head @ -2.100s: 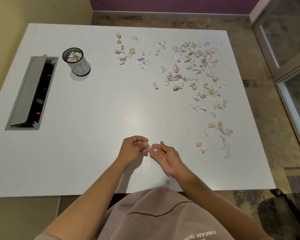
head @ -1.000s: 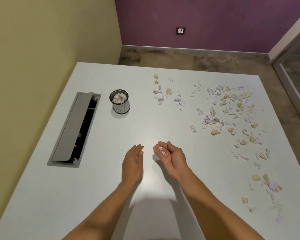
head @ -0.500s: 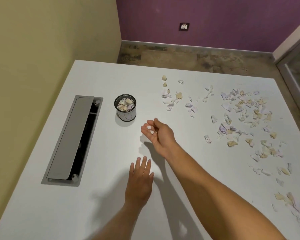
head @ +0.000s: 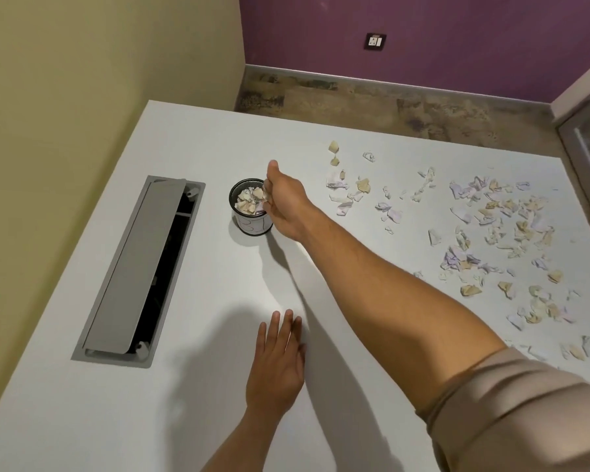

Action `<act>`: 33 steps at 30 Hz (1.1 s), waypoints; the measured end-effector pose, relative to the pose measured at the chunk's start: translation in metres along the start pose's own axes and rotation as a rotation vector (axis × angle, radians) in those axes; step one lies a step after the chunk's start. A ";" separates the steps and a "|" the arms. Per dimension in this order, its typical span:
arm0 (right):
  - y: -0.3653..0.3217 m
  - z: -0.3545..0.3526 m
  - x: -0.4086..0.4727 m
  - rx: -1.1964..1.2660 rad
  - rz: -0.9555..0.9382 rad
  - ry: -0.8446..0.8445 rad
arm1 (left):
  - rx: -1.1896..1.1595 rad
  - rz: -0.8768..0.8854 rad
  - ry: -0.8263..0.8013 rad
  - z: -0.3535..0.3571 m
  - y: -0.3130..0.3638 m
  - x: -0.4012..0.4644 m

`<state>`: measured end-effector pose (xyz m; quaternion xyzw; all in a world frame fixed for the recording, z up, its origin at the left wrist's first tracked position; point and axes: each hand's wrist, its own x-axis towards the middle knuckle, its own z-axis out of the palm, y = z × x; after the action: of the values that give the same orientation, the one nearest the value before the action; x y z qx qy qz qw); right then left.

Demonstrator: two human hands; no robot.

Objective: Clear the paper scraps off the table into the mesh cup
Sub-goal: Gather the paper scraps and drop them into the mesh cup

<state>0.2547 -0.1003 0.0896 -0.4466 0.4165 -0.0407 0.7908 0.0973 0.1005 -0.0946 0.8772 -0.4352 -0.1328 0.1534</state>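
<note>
The black mesh cup stands on the white table, filled close to its rim with crumpled paper scraps. My right hand is turned on its side against the cup's right rim, thumb up, fingers curled over the opening with a few white scraps at the fingertips. My left hand lies flat on the table nearer to me, palm down and holding nothing. Several loose scraps, white, lilac and tan, are spread over the right half of the table.
A grey cable hatch with its lid raised is set into the table left of the cup. A beige wall runs along the table's left side. A smaller scrap cluster lies just right of my right hand.
My right hand has travelled from the table's middle to the cup and tipped sideways over its rim. My left hand has stayed flat on the table.
</note>
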 end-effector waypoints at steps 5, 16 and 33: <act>0.000 -0.001 0.005 0.080 -0.036 -0.102 | 0.022 0.001 0.001 0.003 0.000 0.001; 0.006 -0.068 -0.050 0.383 -0.179 -0.095 | 0.077 -0.059 -0.010 -0.009 0.019 0.003; 0.173 -0.381 -0.206 -0.588 -0.382 0.529 | -0.065 0.255 -0.180 0.052 0.210 -0.018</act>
<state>-0.1972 -0.1634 -0.0068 -0.6960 0.5084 -0.1786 0.4746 -0.0839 -0.0138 -0.0594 0.7941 -0.5504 -0.2043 0.1575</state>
